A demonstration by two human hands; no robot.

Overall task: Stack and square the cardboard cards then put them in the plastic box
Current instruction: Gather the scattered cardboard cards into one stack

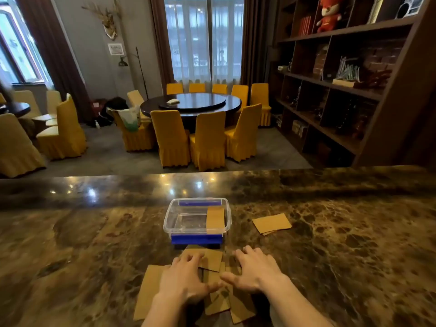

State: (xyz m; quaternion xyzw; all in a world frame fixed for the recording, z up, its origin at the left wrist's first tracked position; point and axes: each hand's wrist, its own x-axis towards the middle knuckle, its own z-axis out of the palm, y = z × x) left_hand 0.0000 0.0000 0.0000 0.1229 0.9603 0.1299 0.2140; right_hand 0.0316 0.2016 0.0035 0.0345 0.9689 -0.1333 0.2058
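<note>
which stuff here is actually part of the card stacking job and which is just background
Part of the job:
- loose cardboard cards scattered under both hands
- left hand and right hand, flat on them
- clear plastic box, open, blue clips
- card leaning inside the box
- cards lying right of the box

Just lying about:
- round dining table
- yellow chairs
- bookshelf
- red plush toy

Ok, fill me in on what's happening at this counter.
A person is gathering loose cardboard cards on a marble counter. The left hand and right hand both lie flat on the scattered pile, which is not squared yet. Just beyond sits an open clear plastic box with blue clips, and one card already leans inside at its right end. Another small pile of cards lies to the right of the box.
</note>
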